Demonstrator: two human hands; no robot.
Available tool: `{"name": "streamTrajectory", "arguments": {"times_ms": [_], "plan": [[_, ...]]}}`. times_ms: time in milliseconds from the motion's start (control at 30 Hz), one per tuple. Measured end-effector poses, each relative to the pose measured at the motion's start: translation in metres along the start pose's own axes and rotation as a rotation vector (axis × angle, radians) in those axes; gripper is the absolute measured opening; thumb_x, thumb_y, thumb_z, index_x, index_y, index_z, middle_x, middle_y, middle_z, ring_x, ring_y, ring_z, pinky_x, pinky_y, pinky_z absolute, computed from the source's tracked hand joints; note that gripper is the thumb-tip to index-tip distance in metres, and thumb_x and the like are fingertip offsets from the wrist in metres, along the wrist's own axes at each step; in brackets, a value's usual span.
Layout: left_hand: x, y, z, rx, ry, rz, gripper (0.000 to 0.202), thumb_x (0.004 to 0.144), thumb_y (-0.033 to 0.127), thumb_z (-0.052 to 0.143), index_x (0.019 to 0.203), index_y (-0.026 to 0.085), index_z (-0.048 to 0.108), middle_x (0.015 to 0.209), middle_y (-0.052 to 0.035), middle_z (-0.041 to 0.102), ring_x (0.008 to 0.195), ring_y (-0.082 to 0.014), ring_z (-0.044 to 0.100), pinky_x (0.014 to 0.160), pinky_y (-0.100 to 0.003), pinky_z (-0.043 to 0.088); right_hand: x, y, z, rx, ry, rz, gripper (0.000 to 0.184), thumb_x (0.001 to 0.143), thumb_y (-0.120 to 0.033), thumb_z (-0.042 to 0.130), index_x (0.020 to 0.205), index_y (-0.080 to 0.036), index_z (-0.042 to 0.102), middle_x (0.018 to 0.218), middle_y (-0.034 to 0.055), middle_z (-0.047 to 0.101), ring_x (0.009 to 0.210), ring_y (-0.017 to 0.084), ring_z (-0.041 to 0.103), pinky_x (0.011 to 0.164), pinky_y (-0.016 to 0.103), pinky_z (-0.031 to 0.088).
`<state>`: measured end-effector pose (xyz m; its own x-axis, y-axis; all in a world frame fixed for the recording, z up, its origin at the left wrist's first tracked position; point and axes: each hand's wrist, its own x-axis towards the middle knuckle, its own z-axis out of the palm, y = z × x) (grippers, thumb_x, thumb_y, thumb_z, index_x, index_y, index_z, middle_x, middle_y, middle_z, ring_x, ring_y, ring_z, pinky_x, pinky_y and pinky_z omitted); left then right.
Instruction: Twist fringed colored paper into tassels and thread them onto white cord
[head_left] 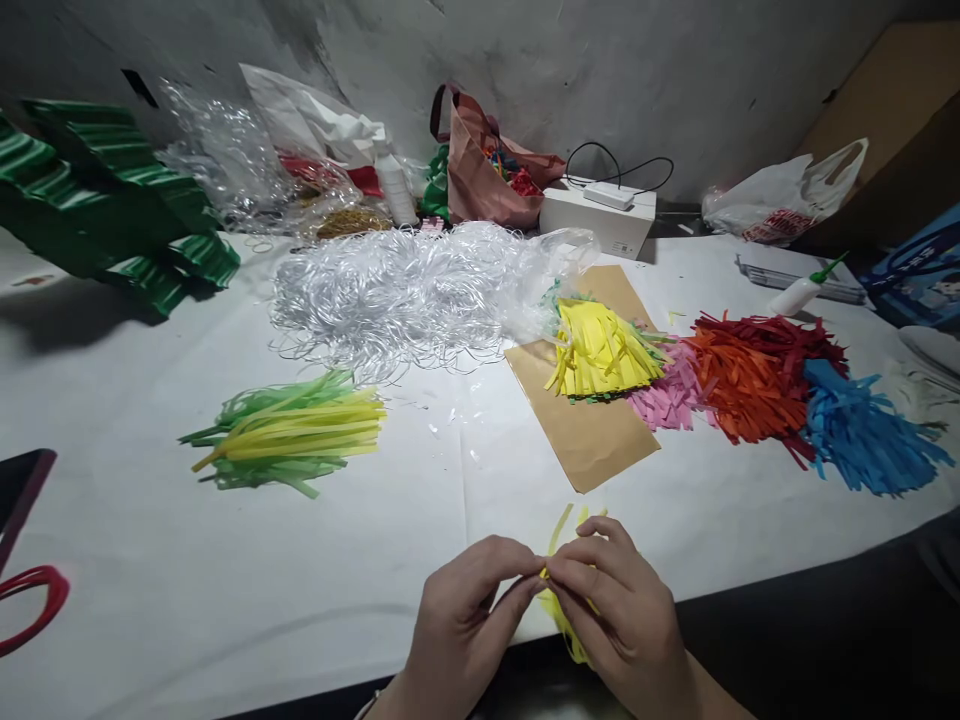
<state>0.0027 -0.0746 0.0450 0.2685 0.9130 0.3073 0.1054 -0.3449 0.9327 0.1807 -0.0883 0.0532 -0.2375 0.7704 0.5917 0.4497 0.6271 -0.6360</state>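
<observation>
At the near edge of the white-covered table [225, 560], my left hand [461, 630] and my right hand [622, 615] meet fingertip to fingertip. Both pinch a small bundle of yellow paper strips [561, 525]; strip ends poke up above my right fingers and hang down below them. Further left lies a loose bunch of green and yellow strips [292, 432]. A yellow fringe pile [600, 350] rests on a brown paper sheet [592, 435] beyond my hands.
Pink [667, 395], orange-red [750, 375] and blue [862, 425] fringe piles lie right. A heap of clear plastic strands [405, 290] fills the middle. Green corrugated paper [105, 200], a brown bag [487, 165], a white box [596, 215], a glue bottle [802, 290] stand behind.
</observation>
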Motion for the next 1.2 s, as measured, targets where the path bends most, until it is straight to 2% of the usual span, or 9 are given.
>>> {"name": "streamTrajectory", "arguments": {"times_ms": [133, 300, 467, 567, 667, 833, 933, 1033, 1200], "plan": [[0.002, 0.004, -0.003, 0.042, -0.037, 0.023, 0.017, 0.09, 0.009, 0.06, 0.095, 0.024, 0.068, 0.082, -0.0018, 0.068, 0.07, -0.0132, 0.063, 0.06, -0.021, 0.048, 0.0, -0.003, 0.001, -0.02, -0.03, 0.031, 0.025, 0.092, 0.0, 0.052, 0.107, -0.016, 0.062, 0.087, 0.0051, 0.066, 0.077, 0.017, 0.06, 0.085, 0.04, 0.046], [-0.006, 0.001, 0.003, -0.106, 0.006, -0.217, 0.012, 0.093, 0.025, 0.059, 0.083, 0.022, 0.065, 0.075, -0.0012, 0.06, 0.067, -0.0141, 0.054, 0.06, -0.024, 0.043, -0.002, -0.006, 0.004, 0.027, -0.111, 0.12, 0.02, 0.095, -0.005, 0.045, 0.097, -0.018, 0.059, 0.082, 0.0039, 0.062, 0.076, 0.018, 0.056, 0.075, 0.035, 0.046], [-0.003, -0.004, 0.01, -0.616, 0.088, -0.664, 0.018, 0.084, 0.036, 0.071, 0.079, 0.019, 0.065, 0.066, 0.0035, 0.051, 0.057, -0.0079, 0.041, 0.051, -0.018, 0.036, -0.012, -0.002, 0.007, 0.003, -0.07, 0.136, 0.018, 0.096, -0.007, 0.043, 0.091, -0.019, 0.055, 0.076, 0.0028, 0.057, 0.071, 0.018, 0.052, 0.065, 0.029, 0.043], [0.002, -0.008, 0.009, -0.983, 0.192, -0.852, 0.01, 0.077, 0.02, 0.072, 0.085, 0.015, 0.068, 0.076, 0.0013, 0.057, 0.058, -0.0055, 0.045, 0.052, -0.015, 0.042, -0.015, 0.003, 0.006, -0.037, -0.066, 0.187, 0.017, 0.097, -0.008, 0.044, 0.09, -0.02, 0.054, 0.075, 0.0021, 0.057, 0.069, 0.016, 0.052, 0.064, 0.028, 0.042], [0.004, -0.012, 0.008, -1.115, 0.318, -0.906, 0.021, 0.067, -0.001, 0.069, 0.084, 0.012, 0.07, 0.091, -0.0041, 0.066, 0.074, -0.0075, 0.061, 0.071, -0.017, 0.054, -0.015, 0.006, 0.006, -0.054, -0.076, 0.211, 0.018, 0.098, -0.009, 0.044, 0.087, -0.02, 0.052, 0.073, 0.0011, 0.056, 0.067, 0.016, 0.051, 0.063, 0.027, 0.042], [0.003, -0.015, 0.011, -1.091, 0.491, -0.976, 0.017, 0.079, -0.005, 0.064, 0.087, 0.01, 0.069, 0.106, -0.0137, 0.072, 0.098, -0.0161, 0.072, 0.087, -0.023, 0.06, -0.014, 0.007, 0.008, -0.061, -0.089, 0.193, 0.018, 0.098, -0.01, 0.044, 0.087, -0.02, 0.053, 0.074, 0.0012, 0.058, 0.068, 0.016, 0.053, 0.065, 0.027, 0.043], [0.002, -0.014, 0.014, -1.058, 0.54, -1.008, 0.017, 0.082, -0.004, 0.066, 0.091, 0.01, 0.068, 0.105, -0.0144, 0.074, 0.095, -0.0164, 0.074, 0.081, -0.02, 0.061, -0.013, 0.007, 0.01, -0.075, -0.106, 0.184, 0.018, 0.098, -0.01, 0.044, 0.087, -0.021, 0.053, 0.073, 0.0011, 0.059, 0.068, 0.016, 0.054, 0.066, 0.027, 0.044], [0.001, -0.015, 0.017, -1.011, 0.523, -0.991, 0.018, 0.074, 0.007, 0.081, 0.084, 0.013, 0.068, 0.087, -0.0067, 0.075, 0.07, -0.0096, 0.072, 0.063, -0.013, 0.06, -0.012, 0.007, 0.011, -0.081, -0.113, 0.168, 0.017, 0.097, -0.01, 0.044, 0.087, -0.02, 0.054, 0.074, 0.0014, 0.059, 0.069, 0.017, 0.054, 0.066, 0.027, 0.044], [-0.002, -0.02, 0.02, -0.937, 0.403, -0.895, 0.041, 0.058, 0.042, 0.093, 0.069, 0.012, 0.066, 0.06, 0.0045, 0.063, 0.038, 0.0023, 0.037, 0.032, -0.006, 0.029, -0.009, 0.005, 0.013, -0.069, -0.135, 0.169, 0.019, 0.098, -0.012, 0.043, 0.085, -0.021, 0.054, 0.072, 0.0009, 0.058, 0.067, 0.016, 0.053, 0.064, 0.027, 0.043]]}}
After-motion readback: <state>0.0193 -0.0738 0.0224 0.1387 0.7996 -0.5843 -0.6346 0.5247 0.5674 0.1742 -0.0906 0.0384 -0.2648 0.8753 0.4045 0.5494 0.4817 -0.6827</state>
